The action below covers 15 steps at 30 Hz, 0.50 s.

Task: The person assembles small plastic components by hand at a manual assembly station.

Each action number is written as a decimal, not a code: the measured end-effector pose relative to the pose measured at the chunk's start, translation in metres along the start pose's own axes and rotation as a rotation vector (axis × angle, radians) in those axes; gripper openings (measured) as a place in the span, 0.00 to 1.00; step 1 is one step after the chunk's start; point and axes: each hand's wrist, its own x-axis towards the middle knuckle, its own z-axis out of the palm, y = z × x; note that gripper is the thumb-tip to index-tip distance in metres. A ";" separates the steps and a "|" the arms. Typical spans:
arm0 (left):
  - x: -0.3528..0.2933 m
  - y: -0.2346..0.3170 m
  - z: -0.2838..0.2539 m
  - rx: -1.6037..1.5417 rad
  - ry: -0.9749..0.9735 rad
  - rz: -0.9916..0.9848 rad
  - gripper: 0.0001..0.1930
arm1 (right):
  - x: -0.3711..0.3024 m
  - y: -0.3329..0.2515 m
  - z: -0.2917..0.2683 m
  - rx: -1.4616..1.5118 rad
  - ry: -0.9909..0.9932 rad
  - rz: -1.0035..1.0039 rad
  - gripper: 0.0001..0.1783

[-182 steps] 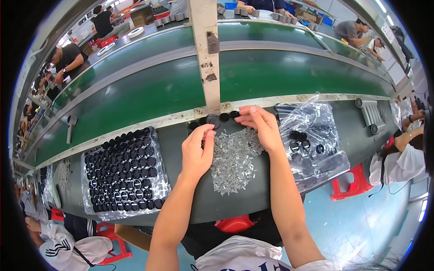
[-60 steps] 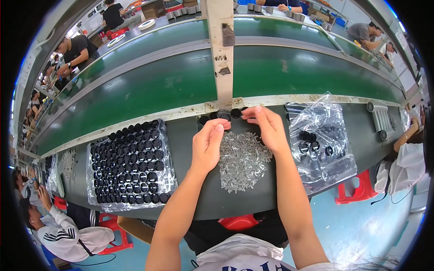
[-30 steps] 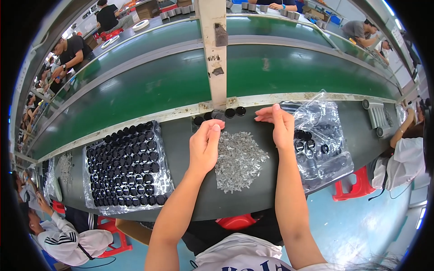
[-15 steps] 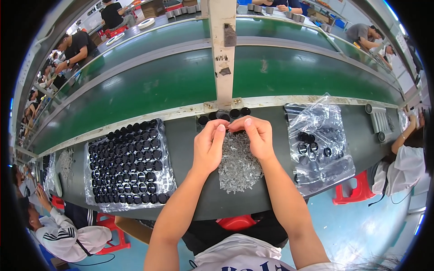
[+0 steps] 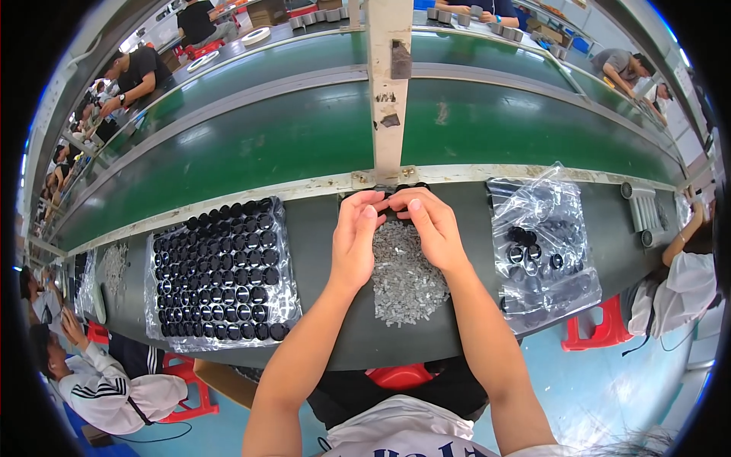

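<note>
Close together at the far side of the table, my left hand (image 5: 355,238) and my right hand (image 5: 435,228) meet at the fingertips. Both have curled fingers and raised thumbs. Something dark shows between them, but the fingers hide what it is. Right below and between the hands spreads a pile of small clear-grey plastic pieces (image 5: 407,286). Behind the fingers, a few black round caps (image 5: 417,185) peek out near the table's back rail, mostly covered by my hands.
Rows of black round caps (image 5: 221,286) stand on clear plastic at the left. To the right, a clear plastic bag (image 5: 544,286) has several loose black caps on it. Grey tubes (image 5: 646,213) lie farther right. A pale post (image 5: 388,114) rises ahead, before the green conveyor (image 5: 251,156). Co-workers sit on both sides.
The view has shifted slightly, so everything sits a little farther right. My fingertips have drawn closer together and cover more of the black caps behind them.
</note>
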 end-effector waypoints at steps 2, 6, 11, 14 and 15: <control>0.000 -0.001 0.000 -0.004 -0.014 0.000 0.21 | 0.001 0.000 -0.001 -0.030 -0.055 -0.067 0.23; 0.001 -0.004 -0.002 -0.046 -0.019 -0.006 0.23 | 0.000 0.000 0.001 -0.008 -0.058 -0.011 0.23; 0.001 -0.003 -0.001 -0.081 -0.034 -0.008 0.23 | 0.000 -0.004 0.004 0.061 -0.077 0.032 0.24; 0.001 -0.004 0.000 -0.071 -0.026 -0.001 0.23 | 0.000 -0.003 0.005 0.081 -0.041 0.024 0.24; 0.001 -0.004 0.000 -0.049 -0.016 0.016 0.23 | 0.000 -0.002 0.005 0.081 -0.041 0.024 0.24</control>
